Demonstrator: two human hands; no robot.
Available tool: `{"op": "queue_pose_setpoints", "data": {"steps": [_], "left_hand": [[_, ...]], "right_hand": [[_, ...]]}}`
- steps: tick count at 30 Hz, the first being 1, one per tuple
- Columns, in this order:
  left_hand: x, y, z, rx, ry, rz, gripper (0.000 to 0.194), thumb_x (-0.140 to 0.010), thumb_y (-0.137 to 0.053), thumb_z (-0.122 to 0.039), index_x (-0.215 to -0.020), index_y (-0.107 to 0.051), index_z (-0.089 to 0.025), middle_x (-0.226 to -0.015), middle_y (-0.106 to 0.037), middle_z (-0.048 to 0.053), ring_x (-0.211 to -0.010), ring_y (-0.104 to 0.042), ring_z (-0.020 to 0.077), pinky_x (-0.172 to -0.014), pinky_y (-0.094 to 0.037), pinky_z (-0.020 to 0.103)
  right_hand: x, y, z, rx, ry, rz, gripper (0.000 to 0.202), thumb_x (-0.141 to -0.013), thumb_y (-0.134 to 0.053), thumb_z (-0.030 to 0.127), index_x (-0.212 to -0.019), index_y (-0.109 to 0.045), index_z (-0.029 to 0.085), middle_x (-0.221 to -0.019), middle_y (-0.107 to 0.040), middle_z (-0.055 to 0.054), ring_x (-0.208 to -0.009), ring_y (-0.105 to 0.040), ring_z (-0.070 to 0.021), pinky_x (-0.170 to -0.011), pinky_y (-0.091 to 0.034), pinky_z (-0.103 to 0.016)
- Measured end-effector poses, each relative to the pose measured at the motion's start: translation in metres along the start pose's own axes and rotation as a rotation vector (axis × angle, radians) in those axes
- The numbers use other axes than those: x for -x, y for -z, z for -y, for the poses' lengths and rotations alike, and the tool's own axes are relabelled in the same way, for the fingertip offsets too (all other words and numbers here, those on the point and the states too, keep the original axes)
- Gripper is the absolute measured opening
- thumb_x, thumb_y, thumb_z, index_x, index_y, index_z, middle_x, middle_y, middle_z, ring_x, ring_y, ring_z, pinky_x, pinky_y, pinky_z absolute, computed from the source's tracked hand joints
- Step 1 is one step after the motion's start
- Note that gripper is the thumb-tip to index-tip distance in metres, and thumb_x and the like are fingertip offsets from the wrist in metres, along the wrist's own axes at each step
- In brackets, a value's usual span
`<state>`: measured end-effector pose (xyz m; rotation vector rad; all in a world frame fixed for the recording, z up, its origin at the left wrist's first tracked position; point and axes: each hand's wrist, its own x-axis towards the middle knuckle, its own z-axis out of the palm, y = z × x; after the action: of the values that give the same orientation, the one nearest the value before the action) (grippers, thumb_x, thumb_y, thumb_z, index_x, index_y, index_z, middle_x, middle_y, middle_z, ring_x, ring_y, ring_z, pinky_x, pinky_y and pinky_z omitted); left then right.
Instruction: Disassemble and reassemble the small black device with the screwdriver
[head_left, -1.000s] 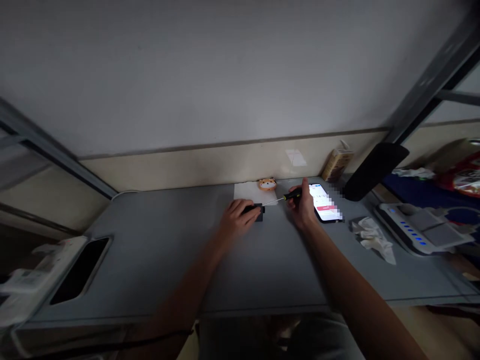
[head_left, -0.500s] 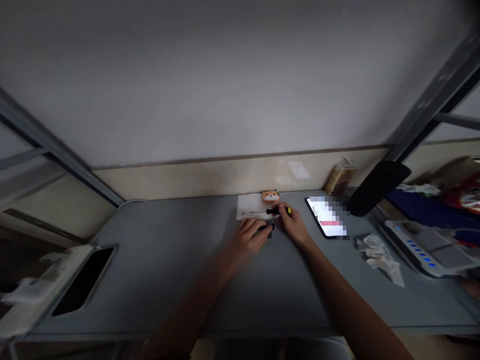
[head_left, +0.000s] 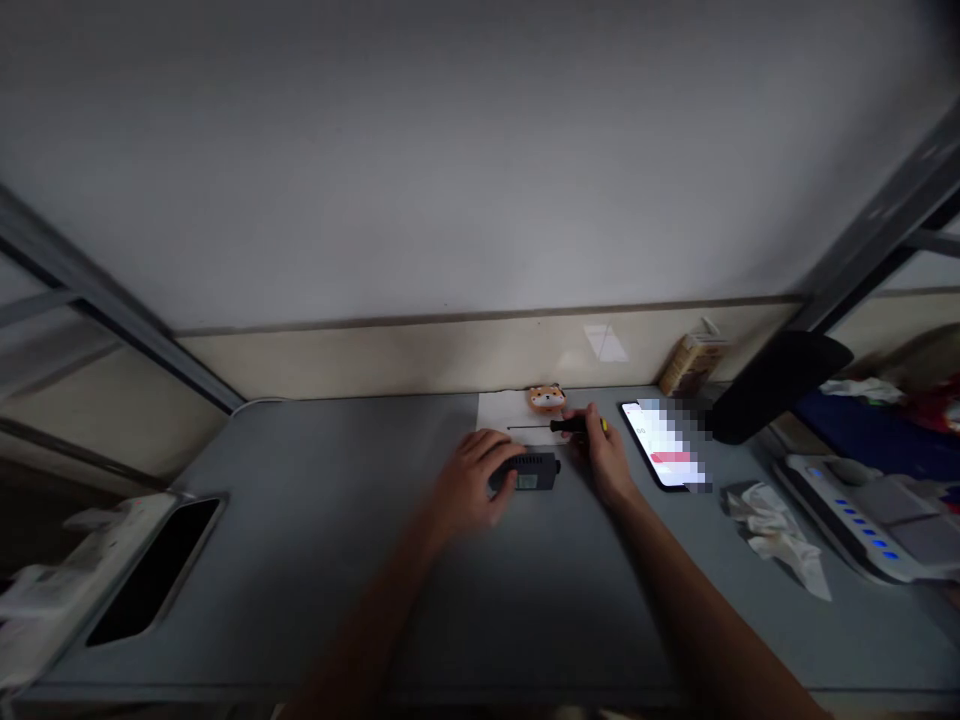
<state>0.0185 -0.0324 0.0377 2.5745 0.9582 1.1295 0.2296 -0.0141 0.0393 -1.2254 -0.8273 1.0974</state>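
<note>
My left hand [head_left: 474, 478] is closed around the left end of a small dark grey box-shaped device [head_left: 541, 466]. Vent slots run along the device's upper side, a pale label lies below them, and a short stub sticks out at its right end. In my right hand [head_left: 609, 462] is a screwdriver [head_left: 568, 426] with a black and yellow handle, gripped between thumb and fingers. Its thin shaft points left over a white sheet of paper [head_left: 495, 408], with a tiny dark spot at the tip. An orange and white animal-faced item [head_left: 547, 398] sits at the paper's back edge.
To the right lie a lit phone [head_left: 660, 450], crumpled tissue [head_left: 780, 535] and a white power strip [head_left: 847, 510] with blue lights. A drink carton [head_left: 691, 365] and a black cylinder [head_left: 780, 385] stand behind. A dark-screened tablet or phone [head_left: 157, 570] lies on the grey desk [head_left: 315, 480] at left.
My left hand has shifted left and nearer, uncovering the device's vents and label. The screwdriver in my right hand has moved slightly right. The view has turned a little.
</note>
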Motion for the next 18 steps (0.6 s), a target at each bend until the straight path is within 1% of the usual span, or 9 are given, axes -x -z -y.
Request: {"op": "queue_pose_setpoints", "data": {"steps": [2, 3, 4, 5, 8, 10, 12, 15, 18], "left_hand": [[0.000, 0.012, 0.004, 0.151, 0.212, 0.159, 0.038, -0.090, -0.059, -0.020, -0.128, -0.060, -0.022, -0.115, -0.070, 0.009, -0.104, -0.067, 0.0231, -0.093, -0.055, 0.037], [0.000, 0.016, 0.006, 0.221, 0.286, 0.227, 0.040, -0.088, -0.062, -0.021, -0.128, -0.059, -0.023, -0.118, -0.070, 0.009, -0.104, -0.067, 0.0228, -0.092, -0.055, 0.035], [0.000, 0.018, 0.008, 0.277, 0.351, 0.261, 0.037, -0.087, -0.063, -0.021, -0.124, -0.060, -0.023, -0.119, -0.069, 0.008, -0.103, -0.067, 0.0222, -0.091, -0.055, 0.034], [0.000, 0.019, 0.011, 0.326, 0.405, 0.270, 0.034, -0.085, -0.065, -0.021, -0.119, -0.061, -0.023, -0.118, -0.070, 0.007, -0.103, -0.067, 0.0219, -0.091, -0.055, 0.033], [0.000, 0.012, 0.019, 0.449, 0.524, 0.249, 0.023, -0.086, -0.066, -0.027, -0.108, -0.062, -0.022, -0.108, -0.070, 0.005, -0.097, -0.068, 0.0203, -0.088, -0.055, 0.032], [0.000, 0.004, 0.024, 0.497, 0.567, 0.235, 0.022, -0.087, -0.065, -0.031, -0.107, -0.063, -0.022, -0.101, -0.070, 0.004, -0.091, -0.068, 0.0191, -0.084, -0.055, 0.031], [0.001, -0.004, 0.027, 0.513, 0.597, 0.217, 0.021, -0.089, -0.064, -0.033, -0.106, -0.065, -0.021, -0.100, -0.071, 0.004, -0.090, -0.069, 0.0193, -0.084, -0.055, 0.032], [0.001, -0.015, 0.028, 0.457, 0.653, 0.171, 0.019, -0.090, -0.063, -0.033, -0.104, -0.069, -0.021, -0.102, -0.074, 0.005, -0.096, -0.070, 0.0214, -0.087, -0.056, 0.034], [0.002, -0.024, 0.029, 0.347, 0.695, 0.119, 0.016, -0.089, -0.064, -0.027, -0.101, -0.073, -0.021, -0.103, -0.076, 0.006, -0.100, -0.070, 0.0226, -0.092, -0.055, 0.036]], "right_hand": [[-0.001, 0.002, 0.000, -0.062, -0.032, -0.040, 0.073, -0.052, -0.069, 0.090, -0.074, -0.069, 0.020, -0.055, -0.061, 0.002, -0.044, -0.042, -0.0093, -0.043, -0.028, -0.024], [-0.002, 0.003, 0.001, -0.092, -0.044, -0.057, 0.072, -0.052, -0.069, 0.089, -0.073, -0.069, 0.020, -0.055, -0.060, 0.002, -0.044, -0.042, -0.0092, -0.043, -0.028, -0.024], [-0.003, 0.003, 0.001, -0.120, -0.053, -0.073, 0.071, -0.054, -0.069, 0.089, -0.072, -0.068, 0.021, -0.054, -0.059, 0.002, -0.044, -0.042, -0.0091, -0.043, -0.028, -0.024], [-0.004, 0.004, 0.002, -0.143, -0.060, -0.087, 0.069, -0.055, -0.068, 0.088, -0.071, -0.067, 0.021, -0.053, -0.059, 0.002, -0.043, -0.042, -0.0091, -0.042, -0.027, -0.024], [-0.006, 0.007, 0.003, -0.181, -0.065, -0.120, 0.066, -0.060, -0.068, 0.086, -0.071, -0.066, 0.021, -0.052, -0.057, 0.003, -0.040, -0.040, -0.0091, -0.040, -0.025, -0.026], [-0.007, 0.009, 0.004, -0.174, -0.044, -0.151, 0.064, -0.063, -0.067, 0.084, -0.071, -0.066, 0.021, -0.052, -0.057, 0.002, -0.040, -0.040, -0.0091, -0.040, -0.025, -0.026], [-0.008, 0.010, 0.004, -0.154, -0.024, -0.191, 0.064, -0.064, -0.067, 0.083, -0.071, -0.067, 0.020, -0.051, -0.057, 0.002, -0.040, -0.040, -0.0095, -0.041, -0.026, -0.027], [-0.010, 0.012, 0.004, -0.136, -0.021, -0.225, 0.063, -0.064, -0.066, 0.083, -0.070, -0.066, 0.020, -0.050, -0.057, 0.001, -0.041, -0.042, -0.0106, -0.043, -0.028, -0.028], [-0.011, 0.013, 0.003, -0.118, -0.023, -0.230, 0.064, -0.064, -0.066, 0.083, -0.070, -0.066, 0.019, -0.049, -0.057, 0.001, -0.042, -0.043, -0.0113, -0.044, -0.029, -0.028]]}}
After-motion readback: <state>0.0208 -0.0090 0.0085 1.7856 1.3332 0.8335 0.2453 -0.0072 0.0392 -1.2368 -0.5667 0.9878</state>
